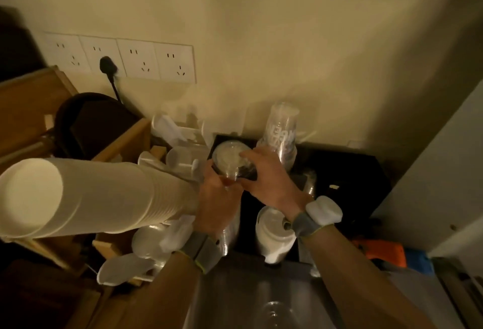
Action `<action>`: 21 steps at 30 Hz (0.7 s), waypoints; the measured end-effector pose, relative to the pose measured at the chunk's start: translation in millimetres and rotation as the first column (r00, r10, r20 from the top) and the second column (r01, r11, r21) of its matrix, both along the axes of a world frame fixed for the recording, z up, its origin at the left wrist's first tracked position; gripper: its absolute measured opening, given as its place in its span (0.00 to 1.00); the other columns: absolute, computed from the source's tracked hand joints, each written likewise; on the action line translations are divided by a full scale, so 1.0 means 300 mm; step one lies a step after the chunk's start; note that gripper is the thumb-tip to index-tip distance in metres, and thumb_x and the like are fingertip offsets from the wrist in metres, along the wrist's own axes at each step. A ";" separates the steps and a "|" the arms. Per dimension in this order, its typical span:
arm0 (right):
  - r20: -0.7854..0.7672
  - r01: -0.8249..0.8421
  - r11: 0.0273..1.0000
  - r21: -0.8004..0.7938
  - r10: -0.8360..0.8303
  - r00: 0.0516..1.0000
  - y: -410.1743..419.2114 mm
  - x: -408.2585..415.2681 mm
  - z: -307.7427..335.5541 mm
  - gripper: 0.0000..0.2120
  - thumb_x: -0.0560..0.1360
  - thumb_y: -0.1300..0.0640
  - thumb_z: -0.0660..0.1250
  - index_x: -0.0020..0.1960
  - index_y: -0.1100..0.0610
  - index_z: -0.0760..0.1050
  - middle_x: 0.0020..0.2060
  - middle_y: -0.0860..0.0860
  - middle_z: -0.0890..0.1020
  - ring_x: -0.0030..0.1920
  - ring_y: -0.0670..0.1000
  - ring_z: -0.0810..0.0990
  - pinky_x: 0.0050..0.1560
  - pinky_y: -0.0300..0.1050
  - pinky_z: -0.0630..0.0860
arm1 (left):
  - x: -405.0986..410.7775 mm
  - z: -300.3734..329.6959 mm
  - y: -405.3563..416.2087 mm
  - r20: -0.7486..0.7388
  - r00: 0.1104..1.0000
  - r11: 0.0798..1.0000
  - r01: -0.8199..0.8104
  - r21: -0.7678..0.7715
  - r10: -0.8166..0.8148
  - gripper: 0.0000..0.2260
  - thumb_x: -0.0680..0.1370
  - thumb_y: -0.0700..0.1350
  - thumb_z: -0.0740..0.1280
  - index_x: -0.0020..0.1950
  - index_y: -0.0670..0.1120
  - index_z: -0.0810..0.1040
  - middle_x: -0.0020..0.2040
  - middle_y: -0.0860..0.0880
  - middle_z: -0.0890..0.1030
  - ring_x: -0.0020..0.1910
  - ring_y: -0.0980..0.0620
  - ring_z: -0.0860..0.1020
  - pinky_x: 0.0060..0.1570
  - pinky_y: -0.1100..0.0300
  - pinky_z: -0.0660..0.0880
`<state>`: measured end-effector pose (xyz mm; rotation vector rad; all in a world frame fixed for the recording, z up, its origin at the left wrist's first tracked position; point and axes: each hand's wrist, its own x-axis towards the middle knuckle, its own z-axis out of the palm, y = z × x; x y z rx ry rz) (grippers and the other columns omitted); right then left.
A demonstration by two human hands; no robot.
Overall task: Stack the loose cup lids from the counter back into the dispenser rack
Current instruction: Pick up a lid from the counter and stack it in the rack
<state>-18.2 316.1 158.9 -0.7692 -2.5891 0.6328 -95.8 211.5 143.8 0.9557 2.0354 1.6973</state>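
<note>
A stack of clear plastic cup lids (230, 159) sits at the back left slot of the black dispenser rack (347, 172). My left hand (215, 198) grips the stack from below and on the left. My right hand (266, 179) closes over its right side and top, fingertips on the uppermost lid. Both wrists wear grey bands with white pads. A stack of white lids (271, 234) stands in a front slot of the rack, partly hidden by my right wrist.
A tall stack of white paper cups (86, 198) juts toward the camera on the left. Clear printed cups (282, 130) stand upside down behind the rack. Wooden organiser (122, 143), white holders, wall sockets (120, 58) with a black plug. Steel counter (235, 300) in front; orange item (384, 250) at right.
</note>
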 end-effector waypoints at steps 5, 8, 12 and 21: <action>0.009 0.033 0.989 0.144 -0.034 0.999 0.028 -0.057 -0.034 0.25 0.72 0.50 0.70 0.67 0.56 0.71 0.63 0.59 0.71 0.65 0.59 0.68 0.64 0.51 0.69 | -0.039 -0.011 0.031 -0.106 0.994 0.992 -0.048 -0.113 0.036 0.25 0.75 0.37 0.65 0.71 0.43 0.63 0.50 0.45 0.79 0.47 0.46 0.78 0.48 0.54 0.74; 0.034 0.046 0.984 0.171 -0.053 0.998 0.039 -0.081 -0.017 0.22 0.74 0.51 0.68 0.65 0.57 0.72 0.60 0.60 0.74 0.62 0.60 0.71 0.61 0.54 0.73 | -0.063 -0.019 0.072 -0.143 0.984 0.985 -0.126 -0.122 0.108 0.21 0.75 0.37 0.63 0.68 0.42 0.66 0.46 0.40 0.82 0.45 0.42 0.80 0.48 0.51 0.77; 0.113 0.046 0.981 0.188 -0.068 0.991 0.044 -0.115 -0.017 0.17 0.77 0.55 0.63 0.64 0.56 0.73 0.59 0.59 0.75 0.60 0.59 0.73 0.57 0.54 0.74 | -0.116 -0.078 0.148 -0.223 0.958 0.955 -0.226 -0.192 0.181 0.18 0.74 0.44 0.60 0.65 0.47 0.69 0.47 0.41 0.83 0.46 0.40 0.81 0.46 0.46 0.79; 0.297 -0.011 0.906 0.424 -0.128 0.946 0.050 -0.156 -0.063 0.18 0.74 0.51 0.64 0.61 0.54 0.68 0.60 0.56 0.74 0.55 0.61 0.72 0.46 0.50 0.70 | -0.137 -0.142 0.183 -0.416 0.865 0.890 -0.396 -0.225 0.280 0.21 0.67 0.51 0.57 0.60 0.51 0.64 0.36 0.44 0.80 0.37 0.41 0.81 0.26 0.62 0.57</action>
